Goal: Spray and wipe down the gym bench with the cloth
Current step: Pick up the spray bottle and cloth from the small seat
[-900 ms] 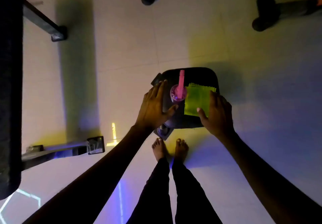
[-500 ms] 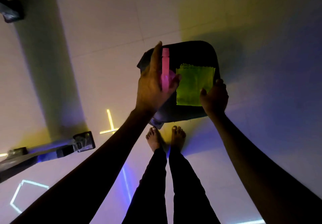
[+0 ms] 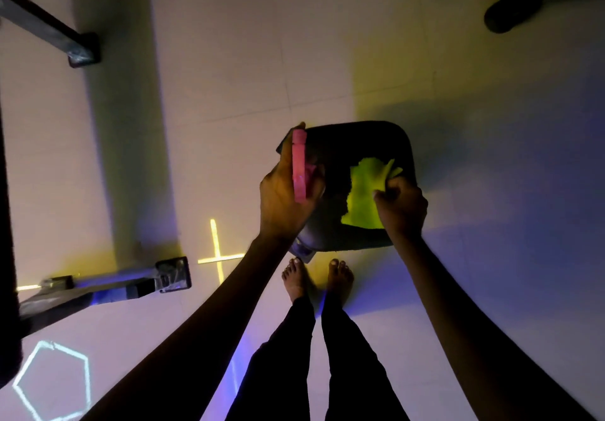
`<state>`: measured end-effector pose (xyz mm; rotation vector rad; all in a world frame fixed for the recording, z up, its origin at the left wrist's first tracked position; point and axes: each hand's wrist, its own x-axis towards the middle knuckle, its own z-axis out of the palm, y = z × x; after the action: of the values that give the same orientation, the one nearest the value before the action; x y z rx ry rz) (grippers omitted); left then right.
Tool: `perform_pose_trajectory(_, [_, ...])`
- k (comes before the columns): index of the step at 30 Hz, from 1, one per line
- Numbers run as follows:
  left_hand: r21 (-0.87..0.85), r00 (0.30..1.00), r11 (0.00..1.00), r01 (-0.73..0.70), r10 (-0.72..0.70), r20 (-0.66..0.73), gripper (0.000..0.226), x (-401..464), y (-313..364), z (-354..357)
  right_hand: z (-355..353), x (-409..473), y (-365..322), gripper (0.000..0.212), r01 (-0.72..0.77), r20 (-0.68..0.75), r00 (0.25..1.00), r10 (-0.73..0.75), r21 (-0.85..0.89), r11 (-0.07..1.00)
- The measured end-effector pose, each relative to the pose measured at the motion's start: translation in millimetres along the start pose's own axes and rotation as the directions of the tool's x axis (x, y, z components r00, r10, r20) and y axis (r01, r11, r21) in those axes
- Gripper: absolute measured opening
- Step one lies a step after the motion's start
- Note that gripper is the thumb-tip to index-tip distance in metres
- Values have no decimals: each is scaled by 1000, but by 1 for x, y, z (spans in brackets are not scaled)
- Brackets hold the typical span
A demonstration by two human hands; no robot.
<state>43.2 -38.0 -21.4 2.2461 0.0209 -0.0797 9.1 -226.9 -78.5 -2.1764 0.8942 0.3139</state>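
Note:
A small black padded seat (image 3: pixel 370 140) stands on the floor just ahead of my bare feet. My left hand (image 3: pixel 284 201) grips a pink spray bottle (image 3: pixel 299 167) over the seat's left edge, with the index finger stretched along its top. A yellow-green cloth (image 3: pixel 361 194) lies crumpled on the right half of the seat. My right hand (image 3: pixel 401 206) pinches the cloth's right side, and one corner is lifted off the pad.
A long black bench pad (image 3: pixel 6 257) runs down the left edge, with its metal legs (image 3: pixel 108 289) and foot (image 3: pixel 83 50) on the pale tiled floor. Dark equipment feet (image 3: pixel 501 18) stand at the top right. Coloured light patterns (image 3: pixel 217 257) fall on the floor.
My left hand took the pink bottle off the seat and lifted it to the left edge. My right hand went from lying flat on the cloth to bunching and lifting it.

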Motion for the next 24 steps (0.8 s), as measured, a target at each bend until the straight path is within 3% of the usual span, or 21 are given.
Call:
perform_pose_trajectory(6, [-73, 989, 996, 52, -62, -135, 63, -8, 18, -95, -27, -58, -86, 17, 246, -15, 969, -246, 100, 964])
perform_pose_trajectory(11, [-140, 969, 989, 51, -83, -233, 49, -9, 15, -178, -17, -94, -172, 22, 290, 85, 946, -312, 205, 935])
perform_pose_trajectory(14, [-129, 952, 990, 64, -99, -290, 36, -4, 4, -225, 2, -114, -225, 19, 343, 123, 917, -380, 245, 907])
perform_pose_trajectory(24, [-247, 885, 960, 129, -224, -409, 37, 23, -82, -411, 112, -192, -410, 17, 498, 203, 824, -529, 185, 847])
